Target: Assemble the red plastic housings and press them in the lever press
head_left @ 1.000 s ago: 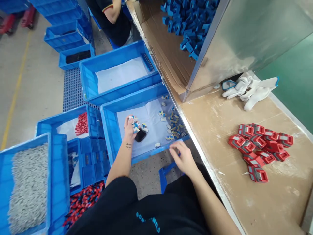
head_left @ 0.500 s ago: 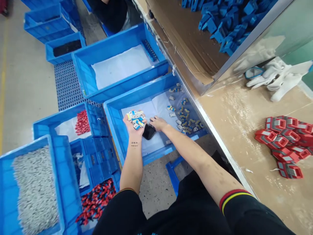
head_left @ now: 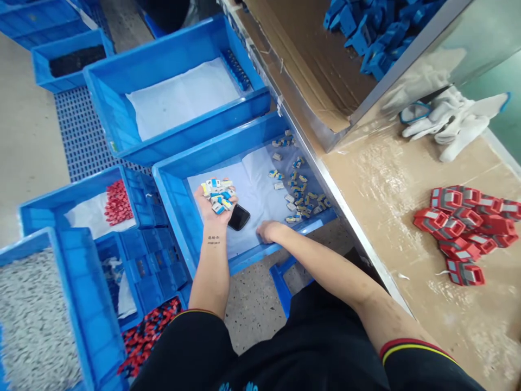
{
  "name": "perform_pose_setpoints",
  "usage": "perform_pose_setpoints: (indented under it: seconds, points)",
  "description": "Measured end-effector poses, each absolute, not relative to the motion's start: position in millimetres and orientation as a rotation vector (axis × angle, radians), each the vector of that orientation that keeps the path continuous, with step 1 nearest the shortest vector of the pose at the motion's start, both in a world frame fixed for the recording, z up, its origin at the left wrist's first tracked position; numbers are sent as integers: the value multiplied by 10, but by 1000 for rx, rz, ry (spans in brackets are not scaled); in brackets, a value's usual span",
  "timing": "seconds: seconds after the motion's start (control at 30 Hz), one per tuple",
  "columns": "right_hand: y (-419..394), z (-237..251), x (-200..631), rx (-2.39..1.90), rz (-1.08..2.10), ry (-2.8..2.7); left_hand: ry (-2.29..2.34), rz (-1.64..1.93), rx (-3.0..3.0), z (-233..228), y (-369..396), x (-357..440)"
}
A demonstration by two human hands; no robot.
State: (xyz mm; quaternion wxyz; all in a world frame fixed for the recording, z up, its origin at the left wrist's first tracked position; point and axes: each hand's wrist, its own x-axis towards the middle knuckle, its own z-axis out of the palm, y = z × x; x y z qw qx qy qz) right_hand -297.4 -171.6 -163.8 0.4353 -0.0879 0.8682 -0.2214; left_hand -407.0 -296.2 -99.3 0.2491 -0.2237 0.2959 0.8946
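My left hand [head_left: 211, 209] is palm up inside a blue bin [head_left: 175, 195] lined with white paper, cupping a heap of small white, blue and yellow parts [head_left: 218, 194]. A black phone [head_left: 239, 217] lies on the paper just right of that hand. My right hand [head_left: 267, 231] is curled low near the bin's front wall, fingers down on the paper; what it holds is hidden. More of the small parts [head_left: 299, 196] lie scattered in the bin's right corner.
A second paper-lined blue bin [head_left: 114, 103] stands behind. Bins of grey parts [head_left: 32, 320], red parts [head_left: 117, 202] and red-black parts [head_left: 146, 336] sit at left. On the bench: red housings [head_left: 464, 228], white gloves [head_left: 451, 122], blue pieces [head_left: 374, 32] on cardboard.
My right hand reached into the bin beside the phone, then drew back toward the front wall. My left hand turned palm up with its handful. The view shifted left and down.
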Motion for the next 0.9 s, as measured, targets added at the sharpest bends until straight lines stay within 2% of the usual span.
perform_pose_setpoints:
  seconds: [0.13,0.33,0.47,0.63,0.77,0.9]
  points:
    - [-1391,-1509,-3148,-167,-561,2170,800,2430,-638,-986,-2986,-4087]
    - [-806,-1390,-3727,213,-466,2705,765,2428,-612,-1002,-3000,-4089]
    - [-814,-1525,-3794,386,-387,2816,736,2431,-619,-1013,-2989,-4059]
    - [-877,-1670,-3623,398,-389,2782,757,2445,-557,-1027,-2985,-4034]
    - [-844,-1577,-3638,463,-487,2712,753,2430,-560,-1055,-3030,-4104]
    - [-841,-1340,-3659,641,-780,2636,892,2346,-503,-1083,-3105,-4170]
